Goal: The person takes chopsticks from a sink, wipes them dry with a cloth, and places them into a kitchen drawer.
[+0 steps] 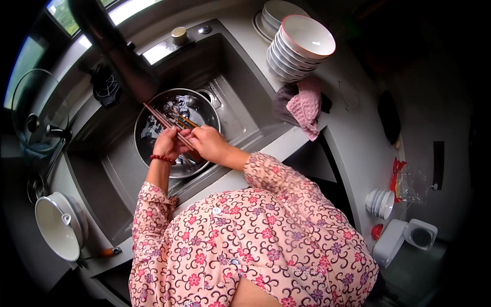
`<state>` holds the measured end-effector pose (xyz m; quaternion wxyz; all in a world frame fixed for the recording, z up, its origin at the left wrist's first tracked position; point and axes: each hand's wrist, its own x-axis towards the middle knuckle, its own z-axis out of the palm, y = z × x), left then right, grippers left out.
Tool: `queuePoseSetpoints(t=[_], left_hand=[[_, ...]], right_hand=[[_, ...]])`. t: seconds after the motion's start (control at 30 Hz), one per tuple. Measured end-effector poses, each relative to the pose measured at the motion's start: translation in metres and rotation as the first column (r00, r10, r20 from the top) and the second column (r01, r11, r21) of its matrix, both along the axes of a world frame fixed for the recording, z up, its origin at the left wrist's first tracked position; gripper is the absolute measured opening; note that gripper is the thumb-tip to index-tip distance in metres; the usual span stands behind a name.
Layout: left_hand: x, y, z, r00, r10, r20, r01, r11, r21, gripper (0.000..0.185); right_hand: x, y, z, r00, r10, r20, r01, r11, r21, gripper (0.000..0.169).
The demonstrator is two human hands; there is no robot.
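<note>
Over a round metal basin [137,142] in the sink, both hands meet around a bunch of chopsticks [157,115]. My left hand [167,145], with a red bead bracelet [162,157] at its wrist, closes on the reddish-brown sticks, which slant up and left. My right hand [211,144] grips the bunch near its lower end. Some orange and dark sticks [187,120] show just beyond the right fingers; whether that hand holds them is unclear. Water [184,101] with bright reflections lies in the basin, where more utensils are partly hidden by the hands.
A dark faucet [126,69] reaches over the grey sink [245,96]. Stacked bowls [293,57], plates [264,23] and a pink cloth [305,101] sit on the right counter. At left are a white pot [57,228], a glass lid [36,103] and an orange-handled tool [109,252].
</note>
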<state>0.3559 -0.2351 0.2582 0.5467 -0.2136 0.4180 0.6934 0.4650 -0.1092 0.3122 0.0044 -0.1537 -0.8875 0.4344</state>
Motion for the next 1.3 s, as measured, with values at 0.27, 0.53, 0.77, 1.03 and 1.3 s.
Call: queuePoseSetpoints(t=[0.27, 0.53, 0.77, 1.03, 1.3], left_hand=[[0.012, -0.024, 0.005, 0.987, 0.053, 0.150, -0.058, 0.998, 0.026, 0.015], [0.010, -0.020, 0.042, 0.990, -0.114, -0.086, 0.118, 0.992, 0.046, 0.014], [0.001, -0.038, 0.040, 0.969, -0.209, -0.130, 0.210, 0.978, -0.007, 0.013], [0.004, -0.041, 0.056, 0.974, -0.171, -0.147, 0.189, 0.975, 0.114, 0.020], [0.046, 0.010, 0.108, 0.895, -0.338, -0.292, 0.407, 0.885, 0.225, 0.016]], right_hand=[[0.100, 0.137, 0.078, 0.767, -0.559, -0.315, 0.534, 0.284, 0.796, 0.058], [0.109, 0.191, 0.053, 0.693, -0.661, -0.288, 0.670, 0.442, 0.597, 0.015], [0.129, 0.210, 0.097, 0.625, -0.769, -0.134, -0.080, 0.107, -0.991, 0.042], [0.140, 0.130, 0.106, 0.558, -0.807, -0.192, 0.020, 0.244, -0.970, 0.047], [0.084, 0.046, -0.003, 0.821, -0.572, 0.001, -0.010, -0.016, -1.000, 0.038]])
